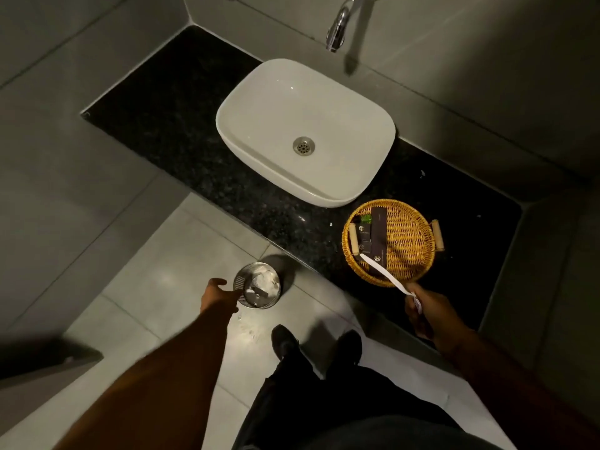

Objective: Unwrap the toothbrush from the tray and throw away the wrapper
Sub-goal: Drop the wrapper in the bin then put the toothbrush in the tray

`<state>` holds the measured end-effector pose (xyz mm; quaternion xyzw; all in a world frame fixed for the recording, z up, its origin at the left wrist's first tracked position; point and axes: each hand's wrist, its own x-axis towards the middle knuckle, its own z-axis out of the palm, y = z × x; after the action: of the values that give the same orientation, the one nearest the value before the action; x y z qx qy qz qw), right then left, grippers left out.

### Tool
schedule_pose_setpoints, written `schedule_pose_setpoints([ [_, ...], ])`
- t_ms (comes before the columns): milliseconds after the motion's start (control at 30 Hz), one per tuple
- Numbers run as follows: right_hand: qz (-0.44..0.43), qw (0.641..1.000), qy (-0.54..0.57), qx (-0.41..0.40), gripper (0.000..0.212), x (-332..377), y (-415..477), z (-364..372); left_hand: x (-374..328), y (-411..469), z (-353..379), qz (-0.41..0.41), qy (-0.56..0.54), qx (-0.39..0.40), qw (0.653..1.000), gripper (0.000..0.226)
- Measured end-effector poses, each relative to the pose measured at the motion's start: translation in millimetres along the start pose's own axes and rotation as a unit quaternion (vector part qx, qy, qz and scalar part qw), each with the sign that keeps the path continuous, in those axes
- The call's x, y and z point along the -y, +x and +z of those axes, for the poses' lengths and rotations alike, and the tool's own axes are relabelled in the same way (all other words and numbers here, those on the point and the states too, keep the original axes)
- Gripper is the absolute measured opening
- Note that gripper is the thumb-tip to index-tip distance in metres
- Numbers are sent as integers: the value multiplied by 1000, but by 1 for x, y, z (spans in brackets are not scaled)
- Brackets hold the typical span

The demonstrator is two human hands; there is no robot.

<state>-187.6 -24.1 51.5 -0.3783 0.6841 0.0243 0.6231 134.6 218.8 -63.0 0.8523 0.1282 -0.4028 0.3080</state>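
A white toothbrush (pixel 386 274) is gripped at its handle end by my right hand (pixel 425 311), its head lying over the near rim of the round wicker tray (pixel 412 241) on the black counter. My left hand (pixel 216 295) hangs over the left rim of a small metal bin (pixel 258 285) on the floor, fingers spread and nothing visible in them. Inside the bin lie crumpled white paper and a dark wrapper piece (pixel 259 290). The tray holds several dark boxed toiletries (pixel 376 228) and a small green-capped bottle (pixel 366 218).
A white oval basin (pixel 305 131) sits on the black granite counter (pixel 181 118) under a chrome tap (pixel 337 30). Grey tiled walls close in left and right. My two black shoes (pixel 285 342) stand on the grey floor tiles near the bin.
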Motion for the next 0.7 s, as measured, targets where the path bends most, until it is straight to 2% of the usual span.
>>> schedule_pose_setpoints([
  [167, -29, 999, 7, 15, 55, 2, -4, 9, 8, -7, -6, 0, 13, -16, 1000, 52],
  [367, -67, 997, 17, 25, 48, 19, -13, 16, -13, -27, -16, 81, -6, -60, 995, 41],
  [467, -89, 995, 43, 22, 34, 28, -16, 20, -37, -39, -14, 153, -33, -87, 984, 35],
  [600, -51, 997, 65, 4, 43, 42, -18, 27, -80, -66, 1, 292, -41, -126, 947, 25],
  [700, -70, 994, 78, -31, 43, 47, -17, 29, -114, -92, 23, 406, -17, -124, 905, 21],
])
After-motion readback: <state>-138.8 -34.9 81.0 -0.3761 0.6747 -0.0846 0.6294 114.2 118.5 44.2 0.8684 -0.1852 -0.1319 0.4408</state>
